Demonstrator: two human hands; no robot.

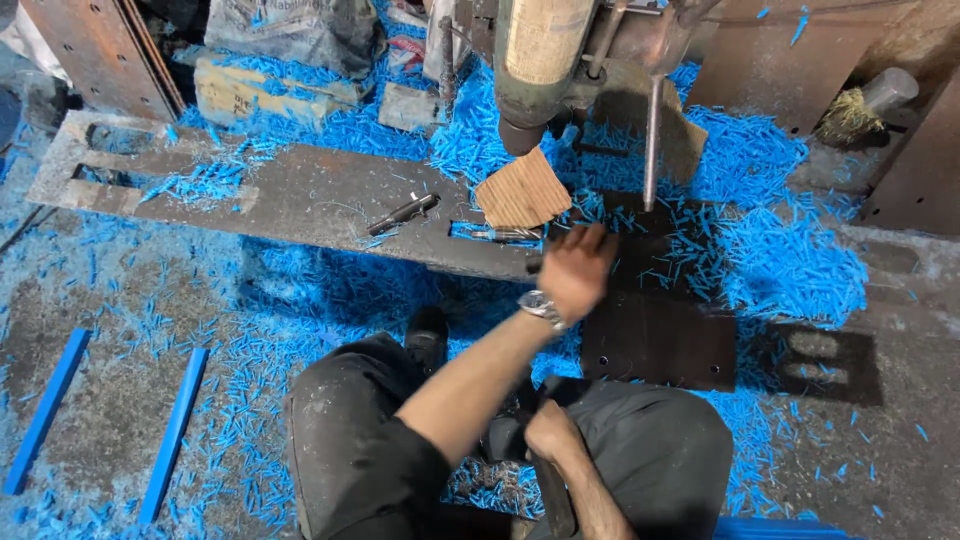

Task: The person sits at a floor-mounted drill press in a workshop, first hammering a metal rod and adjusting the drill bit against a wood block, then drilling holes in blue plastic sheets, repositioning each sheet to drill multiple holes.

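While the left hand (575,268) reaches, blurred, over the dark steel plate (660,335) under the drill rod (651,140), its grip unclear, the right hand (550,430) is closed on a handle (555,495); fingers could get caught.

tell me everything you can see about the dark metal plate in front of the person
The dark metal plate lies flat on the floor under the drill's thin vertical rod. It looks like dull brown-black steel, roughly rectangular, with small round holes near its lower corners. Blue plastic shavings litter its far part and surround it. The left hand, blurred, is at its left far edge; contact cannot be told.
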